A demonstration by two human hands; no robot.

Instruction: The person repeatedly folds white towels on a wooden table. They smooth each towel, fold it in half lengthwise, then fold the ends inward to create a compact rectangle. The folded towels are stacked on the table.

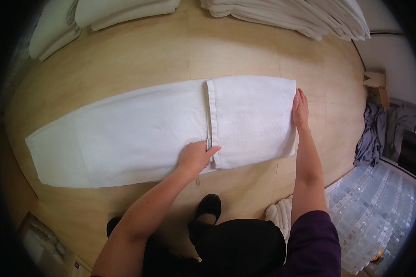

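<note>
A long white terry towel [135,135] lies spread across a pale wooden surface [235,52]. Its right end is folded back to the left, making a doubled section [253,121] with a stitched hem [212,114] near the middle. My left hand [194,157] pinches the lower part of that hem, thumb on top, beside a small printed label [209,144]; the other fingers are partly hidden. Along the fold at the right end, my right hand [300,109] rests with its fingers extended, touching the towel's edge without gripping it.
Folded white towels [124,14] and a pile of white cloth [284,14] lie along the far side. Clear plastic bottles [371,207] stand packed at the lower right, below a grey cloth [371,131]. A black shoe [209,207] is close to the towel's near edge.
</note>
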